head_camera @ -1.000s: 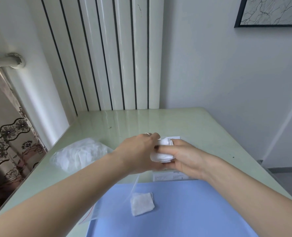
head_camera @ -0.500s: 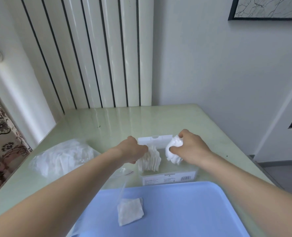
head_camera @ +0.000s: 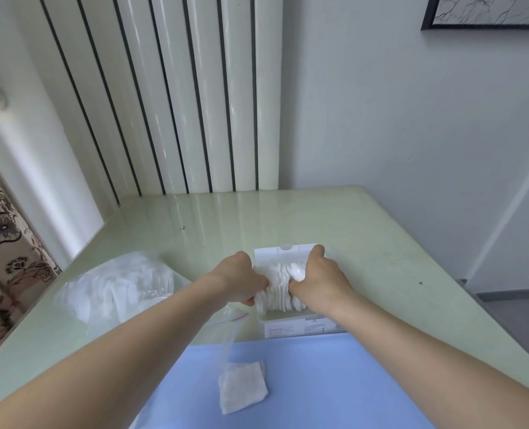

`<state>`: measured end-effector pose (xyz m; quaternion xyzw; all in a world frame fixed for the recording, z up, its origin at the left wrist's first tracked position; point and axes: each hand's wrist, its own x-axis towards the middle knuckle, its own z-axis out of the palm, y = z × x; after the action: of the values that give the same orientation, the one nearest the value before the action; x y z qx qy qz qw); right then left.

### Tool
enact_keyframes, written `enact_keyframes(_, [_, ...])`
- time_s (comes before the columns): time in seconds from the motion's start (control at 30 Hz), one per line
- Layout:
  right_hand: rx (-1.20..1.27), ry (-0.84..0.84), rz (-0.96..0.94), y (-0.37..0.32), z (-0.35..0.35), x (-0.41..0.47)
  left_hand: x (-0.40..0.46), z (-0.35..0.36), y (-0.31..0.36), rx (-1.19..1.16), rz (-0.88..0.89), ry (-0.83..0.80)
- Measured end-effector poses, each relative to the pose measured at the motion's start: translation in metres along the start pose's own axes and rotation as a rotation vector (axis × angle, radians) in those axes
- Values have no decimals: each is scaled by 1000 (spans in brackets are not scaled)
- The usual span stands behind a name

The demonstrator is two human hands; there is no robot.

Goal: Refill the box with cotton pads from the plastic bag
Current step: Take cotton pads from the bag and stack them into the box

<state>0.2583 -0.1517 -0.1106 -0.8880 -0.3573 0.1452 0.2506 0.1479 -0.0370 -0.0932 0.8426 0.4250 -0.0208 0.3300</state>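
Note:
A clear box with an open white lid stands on the table in front of me. A row of white cotton pads stands on edge inside it. My left hand grips the left end of the row, fingers curled down into the box. From the other side, my right hand grips the right end of the row, thumb and fingers curled round the pads. A clear plastic bag with more pads lies to the left. A loose cotton pad lies on the blue tray.
The pale green table reaches the white ribbed wall panel at the back. The blue tray sits at the near edge. A patterned curtain hangs at far left. The table's right edge drops to the floor.
Both hands came down from above the box and now squeeze the pads together inside it. The right hand's bunch has joined the row. The camera view has shifted slightly.

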Motion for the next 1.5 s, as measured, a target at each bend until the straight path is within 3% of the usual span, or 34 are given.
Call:
enact_keyframes(0.73, [390,2,106,-2,-6,0,-11,-6,12,178,45,-34])
enact_keyframes(1.07, [252,-15,20,-3,-5,-13,-28,-11,10,366,157,56])
enact_keyframes(1.2, [13,121,-102,-1,-9,-31,-40,-28,-14,299,194,169])
enact_keyframes(1.3, [26,243,-324,-7,-10,-57,-57,-44,-32,191,237,273])
enact_keyframes(1.4, [10,7,-514,-19,-4,-89,-77,-58,-47,101,272,375])
enact_keyframes(1.5, [-248,-164,-635,-26,18,-114,-96,-63,-61,66,277,403])
